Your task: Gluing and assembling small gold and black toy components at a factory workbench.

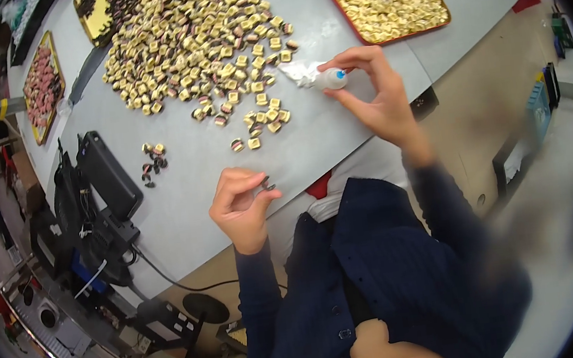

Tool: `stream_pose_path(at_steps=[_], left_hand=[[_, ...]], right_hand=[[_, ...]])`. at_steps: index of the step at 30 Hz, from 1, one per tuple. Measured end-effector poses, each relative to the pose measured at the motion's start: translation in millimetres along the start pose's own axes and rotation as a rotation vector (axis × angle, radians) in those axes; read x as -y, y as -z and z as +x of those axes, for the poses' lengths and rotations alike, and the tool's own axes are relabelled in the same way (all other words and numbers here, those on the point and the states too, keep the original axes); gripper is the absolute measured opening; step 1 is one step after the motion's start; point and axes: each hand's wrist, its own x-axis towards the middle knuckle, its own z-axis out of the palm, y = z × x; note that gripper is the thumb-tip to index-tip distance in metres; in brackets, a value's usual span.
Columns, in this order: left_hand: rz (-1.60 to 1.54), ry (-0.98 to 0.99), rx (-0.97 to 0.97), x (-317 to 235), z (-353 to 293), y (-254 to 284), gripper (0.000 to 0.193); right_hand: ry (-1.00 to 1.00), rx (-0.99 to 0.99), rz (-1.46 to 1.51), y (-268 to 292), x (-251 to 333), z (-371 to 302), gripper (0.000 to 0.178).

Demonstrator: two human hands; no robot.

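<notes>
My left hand [241, 202] is closed near the table's front edge, pinching a small dark piece [268, 183] between thumb and fingertips. Further right and farther from me, my right hand [381, 94] grips a small whitish bottle [332, 80] with a blue tip. A crumpled white tissue or plastic scrap [298, 73] lies just left of the bottle. Beyond my hands spreads a large heap of small square pieces [193, 37], cream on top with dark and pink layers at the sides. A few stray ones [267, 119] lie nearer to me.
A red-rimmed tray [450, 15] of cream pieces stands at the back right. At the back left are a yellow tray [97, 27] with dark pieces and another tray [39, 136] with pink ones. A black device [109, 174] with cables and a small dark cluster [154, 167] lie left.
</notes>
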Motion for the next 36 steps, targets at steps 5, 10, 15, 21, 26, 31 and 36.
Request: stream_pose_path(at_steps=[5, 10, 15, 21, 26, 31, 36], left_hand=[[-0.052, 0.013, -0.004, 2.1, -0.4, 1.1, 0.03], [-0.047, 0.017, -0.02, 2.8, -0.5, 0.9, 0.029], [-0.043, 0.002, -0.014, 4.5, 0.0, 1.1, 0.03], [-0.047, -0.001, -0.003, 1.5, 0.1, 0.3, 0.029], [-0.026, 0.003, -0.015, 0.9, -1.7, 0.0, 0.027], [-0.025, 0.003, -0.005, -3.2, 0.1, -4.6, 0.026], [0.021, 0.02, -0.027, 0.2, -0.7, 0.8, 0.024]], right_hand=[[0.016, -0.024, -0.097, 8.5, -2.1, -0.9, 0.035], [0.106, 0.108, -0.195, 20.0, 4.0, 0.2, 0.031], [0.125, 0.104, -0.143, 25.8, 3.7, 0.6, 0.031], [0.032, -0.096, -0.221, 62.0, -13.1, 18.1, 0.014], [0.241, -0.115, -0.764, 77.7, -28.4, 51.7, 0.015], [0.24, -0.024, -0.879, 90.8, -20.4, 65.3, 0.015], [0.296, 0.018, -0.925, 84.7, -28.8, 76.3, 0.015]])
